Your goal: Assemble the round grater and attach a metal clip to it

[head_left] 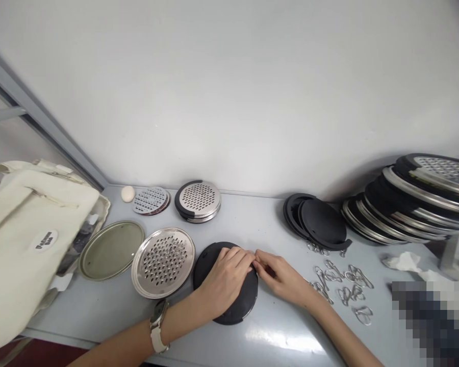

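Note:
A round black disc (pixel 245 302), with a thin shiny rim showing at its lower edge, lies flat on the table in front of me. My left hand (pixel 226 278) reaches across its top, fingers held together and bent over the upper right edge. At that same edge, the thumb and fingers of my right hand (pixel 282 276) are pinched together, meeting the left fingertips. Whatever sits in this pinch is covered by the fingers. Just left of the disc is a round metal grater plate (pixel 164 264). Several wire clips (pixel 332 275) are scattered to the right of my right hand.
An olive round lid (pixel 112 250) lies left, beside a cream bag (pixel 34 244). Behind are small grater discs (pixel 150 200), a grater stack (pixel 199 198) and a pale ball (pixel 128 193). Black round parts (pixel 323 223) and a tall leaning stack (pixel 416 204) stand right, near crumpled tissue (pixel 405 261).

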`<state>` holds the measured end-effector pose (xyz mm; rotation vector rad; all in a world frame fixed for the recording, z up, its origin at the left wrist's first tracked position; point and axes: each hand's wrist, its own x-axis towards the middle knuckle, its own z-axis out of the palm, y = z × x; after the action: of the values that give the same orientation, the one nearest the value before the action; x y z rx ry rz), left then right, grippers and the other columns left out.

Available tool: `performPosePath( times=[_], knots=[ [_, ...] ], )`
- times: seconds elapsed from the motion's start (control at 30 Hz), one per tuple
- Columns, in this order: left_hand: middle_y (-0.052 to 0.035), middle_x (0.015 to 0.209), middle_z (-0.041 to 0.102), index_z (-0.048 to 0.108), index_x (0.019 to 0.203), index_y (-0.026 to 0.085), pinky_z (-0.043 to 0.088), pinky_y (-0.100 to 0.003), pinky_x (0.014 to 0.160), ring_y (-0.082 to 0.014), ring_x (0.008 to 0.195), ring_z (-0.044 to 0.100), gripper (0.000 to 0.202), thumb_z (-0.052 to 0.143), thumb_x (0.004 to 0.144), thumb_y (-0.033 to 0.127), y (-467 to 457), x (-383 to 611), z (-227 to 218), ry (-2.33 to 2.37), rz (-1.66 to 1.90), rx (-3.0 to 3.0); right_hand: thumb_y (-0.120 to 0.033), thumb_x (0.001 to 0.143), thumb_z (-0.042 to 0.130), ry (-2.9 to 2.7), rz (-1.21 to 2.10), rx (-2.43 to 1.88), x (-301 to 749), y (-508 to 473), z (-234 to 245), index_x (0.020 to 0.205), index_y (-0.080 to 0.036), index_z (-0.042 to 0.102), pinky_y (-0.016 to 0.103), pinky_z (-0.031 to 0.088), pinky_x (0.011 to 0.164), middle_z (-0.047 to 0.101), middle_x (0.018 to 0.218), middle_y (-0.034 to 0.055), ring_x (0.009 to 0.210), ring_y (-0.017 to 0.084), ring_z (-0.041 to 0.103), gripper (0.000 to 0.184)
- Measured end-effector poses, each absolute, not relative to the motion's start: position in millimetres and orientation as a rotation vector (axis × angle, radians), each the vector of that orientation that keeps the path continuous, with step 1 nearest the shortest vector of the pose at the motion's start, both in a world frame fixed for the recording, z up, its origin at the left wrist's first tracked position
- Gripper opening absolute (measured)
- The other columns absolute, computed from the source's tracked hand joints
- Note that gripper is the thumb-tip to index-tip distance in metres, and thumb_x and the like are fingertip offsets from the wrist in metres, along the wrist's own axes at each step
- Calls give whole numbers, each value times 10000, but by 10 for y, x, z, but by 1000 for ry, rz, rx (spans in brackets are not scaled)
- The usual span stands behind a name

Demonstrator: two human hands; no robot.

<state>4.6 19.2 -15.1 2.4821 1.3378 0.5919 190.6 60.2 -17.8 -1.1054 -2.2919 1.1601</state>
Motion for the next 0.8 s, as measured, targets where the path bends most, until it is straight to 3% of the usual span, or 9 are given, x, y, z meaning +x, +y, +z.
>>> performPosePath(
  times=[0.2,0.8],
  knots=[
    [-47,1073,597,521,1134,184,398,-357,878,-188,1030,527,228,351,993,132,190,40,-155,1337,610,2493,-332,991,335,-2266,1209,-1113,1908,604,-166,740,-215,375,245,309,548,453,663,-39,590,125,407,279],
    [-46,1120,577,528,1045,175,392,-355,894,-193,1051,503,180,376,975,107,191,23,-143,1303,581,2505,-234,951,370,-2319,1165,-1117,1907,605,-183,720,-217,319,244,289,547,393,652,-48,591,119,366,238]
  ],
)
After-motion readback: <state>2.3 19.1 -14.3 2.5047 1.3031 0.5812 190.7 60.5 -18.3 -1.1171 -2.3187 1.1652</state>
